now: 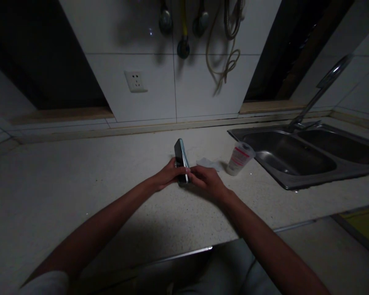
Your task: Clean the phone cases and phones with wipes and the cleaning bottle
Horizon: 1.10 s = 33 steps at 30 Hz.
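Fingers (198, 179) around phone (179, 155), lengthwise toward wall (153, 100)

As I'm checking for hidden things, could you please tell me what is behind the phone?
Behind the phone, a light-blue layer shows along one side, the right grip at its lower end. The rest of the back faces away, hidden.

Black on the face of the phone (178, 155), pale blue along its right side. Off-white, speckled with dark, on the countertop (110, 168) around the phone. Translucent white banded in pinkish red on the cup (238, 159) right of the phone; steel grey on the sink (310, 177) farther right. Beyond the phone, greyish white ruled with thin dark lines on the wall tiles (150, 107), dull yellow on the pipe (183, 20), cream on the cord (228, 69).
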Tool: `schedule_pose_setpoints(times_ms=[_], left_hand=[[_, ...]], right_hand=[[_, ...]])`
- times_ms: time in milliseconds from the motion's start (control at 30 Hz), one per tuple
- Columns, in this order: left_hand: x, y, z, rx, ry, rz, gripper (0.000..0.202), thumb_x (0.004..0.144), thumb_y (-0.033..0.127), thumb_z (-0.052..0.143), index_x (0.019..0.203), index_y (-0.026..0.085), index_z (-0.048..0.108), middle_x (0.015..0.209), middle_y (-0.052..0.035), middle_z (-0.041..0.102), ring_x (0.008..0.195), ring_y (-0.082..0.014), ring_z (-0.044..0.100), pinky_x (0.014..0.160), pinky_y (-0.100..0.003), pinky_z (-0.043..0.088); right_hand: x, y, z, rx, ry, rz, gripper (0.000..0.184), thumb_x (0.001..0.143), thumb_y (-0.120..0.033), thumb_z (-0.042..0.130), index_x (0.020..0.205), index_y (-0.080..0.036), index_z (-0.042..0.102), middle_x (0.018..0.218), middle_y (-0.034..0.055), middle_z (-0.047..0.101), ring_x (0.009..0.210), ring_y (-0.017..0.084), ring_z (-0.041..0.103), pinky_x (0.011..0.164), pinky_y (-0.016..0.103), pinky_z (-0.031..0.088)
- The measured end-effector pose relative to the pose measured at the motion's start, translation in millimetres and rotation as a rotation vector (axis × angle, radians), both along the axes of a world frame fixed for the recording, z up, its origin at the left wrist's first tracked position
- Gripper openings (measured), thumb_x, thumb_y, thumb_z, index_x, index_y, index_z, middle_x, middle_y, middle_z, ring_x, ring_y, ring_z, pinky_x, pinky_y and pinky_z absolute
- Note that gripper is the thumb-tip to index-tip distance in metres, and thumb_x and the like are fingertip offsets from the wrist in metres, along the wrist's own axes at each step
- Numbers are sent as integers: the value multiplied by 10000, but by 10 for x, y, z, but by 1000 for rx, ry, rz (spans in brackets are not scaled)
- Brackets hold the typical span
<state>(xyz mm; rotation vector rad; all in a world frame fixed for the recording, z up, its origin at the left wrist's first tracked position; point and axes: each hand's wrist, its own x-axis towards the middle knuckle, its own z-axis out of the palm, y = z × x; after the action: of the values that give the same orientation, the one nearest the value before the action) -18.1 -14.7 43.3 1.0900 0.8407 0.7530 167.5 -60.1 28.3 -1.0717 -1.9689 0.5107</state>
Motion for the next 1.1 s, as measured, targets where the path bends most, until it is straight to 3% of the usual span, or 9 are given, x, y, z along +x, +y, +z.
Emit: schedule_pose_setpoints(times_ms=[300, 500, 633, 700, 833, 1000, 1100], left_hand=[[-43, 36, 15, -11, -52, -110, 717, 559, 155, 797, 1135, 223, 376, 884, 28, 591, 782, -140, 620, 788, -334, 507], [87, -74, 4, -59, -149, 80, 521, 522, 88, 677, 984, 211, 469, 768, 39, 597, 739, -144, 614, 750, -314, 520], [88, -66, -59, -247, -310, 132, 353, 539, 124, 607, 881, 181, 539, 818, -28, 665, 793, -195, 646, 760, -376, 555], [49, -34, -98, -330, -342, 144, 274, 560, 150, 574, 834, 162, 575, 800, -46, 667, 774, -200, 643, 720, -372, 559], [-21, 10, -130, -387, -335, 88, 322, 586, 151, 539, 893, 145, 636, 811, -55, 681, 755, -210, 643, 688, -387, 566], [-43, 49, -146, -383, -351, 11, 314, 632, 143, 533, 927, 141, 642, 864, -74, 701, 842, -227, 664, 790, -441, 579], [-55, 88, -195, -377, -342, -26, 364, 614, 109, 530, 959, 145, 641, 906, -80, 709, 893, -232, 666, 842, -460, 568]], right_hand=[[-14, -7, -50, 105, -197, -51, 215, 911, -311, 568, 996, -198, 730, 774, 44, 754, 586, 133, 639, 554, 216, 422], [3, -46, -18, 169, -60, -21, 318, 915, -399, 603, 1157, -215, 693, 956, 72, 784, 784, 191, 732, 714, 278, 537], [41, -19, -26, 106, 37, 45, 467, 873, -486, 665, 1241, -201, 628, 1107, 107, 750, 954, 230, 725, 866, 362, 556], [43, -7, -35, 85, -26, 65, 514, 880, -515, 655, 1278, -195, 598, 1148, 119, 732, 1002, 244, 706, 889, 384, 543], [26, -19, -22, 69, -190, 47, 435, 961, -488, 548, 1265, -182, 606, 1152, 120, 727, 1007, 242, 689, 871, 356, 516], [-12, -60, 33, 41, -427, -62, 377, 1012, -377, 439, 1305, -189, 581, 1112, 100, 744, 917, 219, 705, 763, 294, 492], [-62, -79, 47, 22, -576, -130, 390, 986, -320, 474, 1343, -185, 554, 1105, 102, 752, 861, 216, 718, 693, 277, 474]])
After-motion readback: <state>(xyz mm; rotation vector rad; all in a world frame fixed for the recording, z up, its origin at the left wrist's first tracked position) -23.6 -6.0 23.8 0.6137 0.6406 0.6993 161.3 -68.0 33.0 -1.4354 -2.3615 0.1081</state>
